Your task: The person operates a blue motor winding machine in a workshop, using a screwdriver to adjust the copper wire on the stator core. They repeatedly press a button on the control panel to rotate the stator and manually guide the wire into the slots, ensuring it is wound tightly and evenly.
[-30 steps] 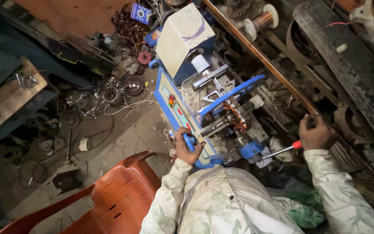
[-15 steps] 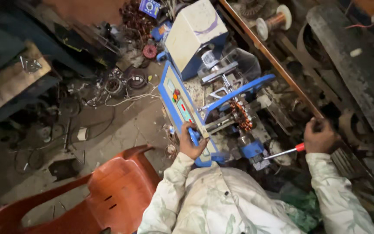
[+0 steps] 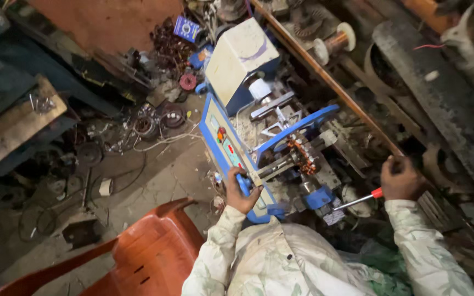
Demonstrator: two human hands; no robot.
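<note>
While the left hand (image 3: pixel 240 192) curls shut around the blue handle (image 3: pixel 243 185) at the six o'clock edge of the blue winding machine (image 3: pixel 259 137), the right hand (image 3: pixel 401 178), at four o'clock, grips a red-handled screwdriver (image 3: pixel 357 200) pointing towards the machine's blue block (image 3: pixel 318 197).

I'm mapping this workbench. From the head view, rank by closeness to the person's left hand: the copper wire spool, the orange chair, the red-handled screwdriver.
From the left hand:
1. Orange chair, just below-left.
2. Red-handled screwdriver, across to the right, held in the right hand.
3. Copper wire spool, far up at the top.
</note>
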